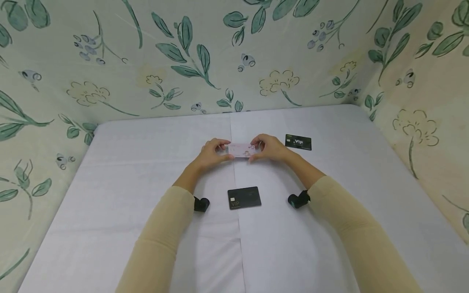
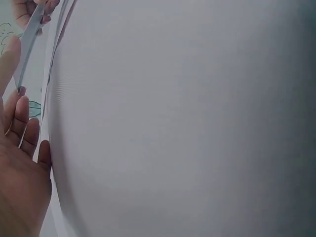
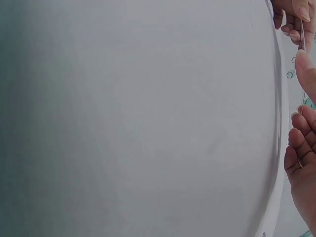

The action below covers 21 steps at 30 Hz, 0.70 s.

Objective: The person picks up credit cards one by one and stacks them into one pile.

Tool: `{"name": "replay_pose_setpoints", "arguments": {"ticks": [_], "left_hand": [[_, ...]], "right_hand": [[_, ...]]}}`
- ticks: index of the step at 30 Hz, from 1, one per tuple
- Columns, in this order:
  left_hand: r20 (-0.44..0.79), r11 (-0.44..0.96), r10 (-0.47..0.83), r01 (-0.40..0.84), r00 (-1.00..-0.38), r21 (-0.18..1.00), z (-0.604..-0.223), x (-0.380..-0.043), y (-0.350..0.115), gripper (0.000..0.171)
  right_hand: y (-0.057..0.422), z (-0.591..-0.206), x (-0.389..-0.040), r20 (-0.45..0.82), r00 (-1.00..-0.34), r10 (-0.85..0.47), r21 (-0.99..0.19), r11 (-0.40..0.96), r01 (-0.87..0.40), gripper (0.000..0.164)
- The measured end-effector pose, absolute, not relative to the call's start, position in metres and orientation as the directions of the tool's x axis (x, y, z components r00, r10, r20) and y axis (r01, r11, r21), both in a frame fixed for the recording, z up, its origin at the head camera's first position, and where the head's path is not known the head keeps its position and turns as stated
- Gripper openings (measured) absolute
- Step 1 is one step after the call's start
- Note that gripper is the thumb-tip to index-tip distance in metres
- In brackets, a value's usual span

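A pale pink card with small printed figures is held up between both hands near the middle of the table. At its left end, my left hand pinches it between thumb and fingers. My right hand grips the opposite end the same way. From the left wrist view the card appears tilted and nearly edge-on, apart from the cloth. Only a thin edge of it shows in the right wrist view, by the right thumb.
A black VIP card lies on the white cloth between the forearms. Another dark Vip card lies beyond the right wrist. Leaf-patterned fabric rises behind the table.
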<state>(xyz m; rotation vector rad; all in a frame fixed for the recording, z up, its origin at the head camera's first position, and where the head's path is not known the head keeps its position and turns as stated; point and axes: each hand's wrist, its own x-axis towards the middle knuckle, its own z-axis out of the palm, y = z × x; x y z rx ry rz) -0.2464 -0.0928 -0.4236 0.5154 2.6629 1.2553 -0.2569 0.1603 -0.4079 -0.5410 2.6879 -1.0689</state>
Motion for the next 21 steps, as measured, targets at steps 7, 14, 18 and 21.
{"name": "replay_pose_setpoints", "arguments": {"ticks": [7,14,18,21], "left_hand": [[0.002,0.588,0.391,0.251,-0.92,0.769,-0.419,-0.242,-0.092,0.059],[0.066,0.625,0.398,0.323,-0.915,0.711,-0.415,-0.236,-0.094,0.057],[0.113,0.606,0.404,0.359,-0.908,0.71,-0.414,-0.232,-0.094,0.057],[0.128,0.58,0.408,0.365,-0.904,0.729,-0.411,-0.229,-0.094,0.056]], "right_hand": [[0.161,-0.406,-0.251,-0.049,-0.903,-0.428,-0.699,0.66,-0.275,0.063],[0.163,-0.402,-0.244,-0.028,-0.89,-0.456,-0.678,0.662,-0.318,0.064],[0.165,-0.396,-0.237,0.006,-0.886,-0.463,-0.668,0.657,-0.348,0.063],[0.167,-0.393,-0.233,0.023,-0.886,-0.464,-0.664,0.655,-0.36,0.063]]}}
